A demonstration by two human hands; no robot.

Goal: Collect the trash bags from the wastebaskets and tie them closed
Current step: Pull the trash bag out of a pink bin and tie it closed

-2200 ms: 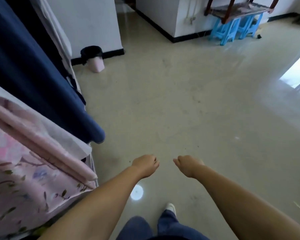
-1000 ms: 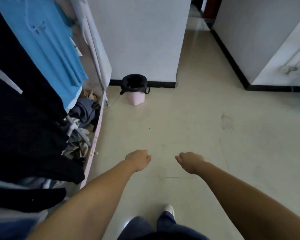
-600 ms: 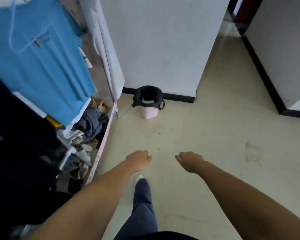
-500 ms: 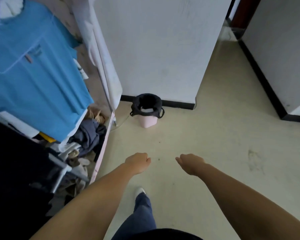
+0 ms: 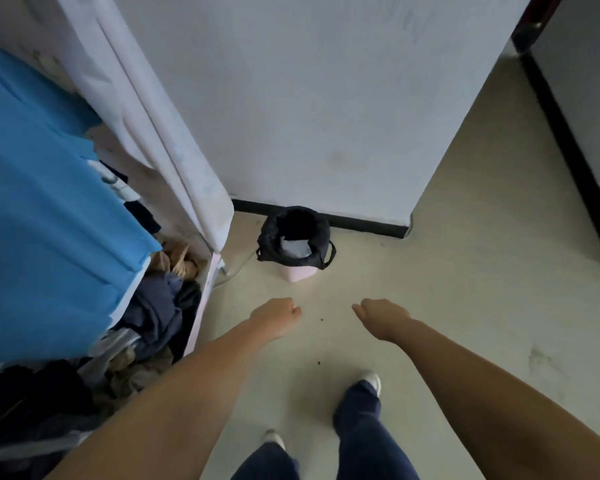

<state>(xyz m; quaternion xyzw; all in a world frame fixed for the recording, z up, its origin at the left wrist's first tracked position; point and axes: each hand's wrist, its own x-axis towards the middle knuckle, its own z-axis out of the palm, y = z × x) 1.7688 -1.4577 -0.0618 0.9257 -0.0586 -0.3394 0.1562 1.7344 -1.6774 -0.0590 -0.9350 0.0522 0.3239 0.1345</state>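
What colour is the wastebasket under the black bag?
Pale pink; the wastebasket shows below the black bag in the head view.

Both bare forearms are reaching forward and down, side by side. The left hand (image 5: 278, 316) and right hand (image 5: 379, 317) are curling into loose fists, apart, holding nothing.

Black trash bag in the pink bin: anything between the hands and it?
Nothing visible. Bare floor separates the left hand and right hand from the black trash bag. The wardrobe stands off to the left.
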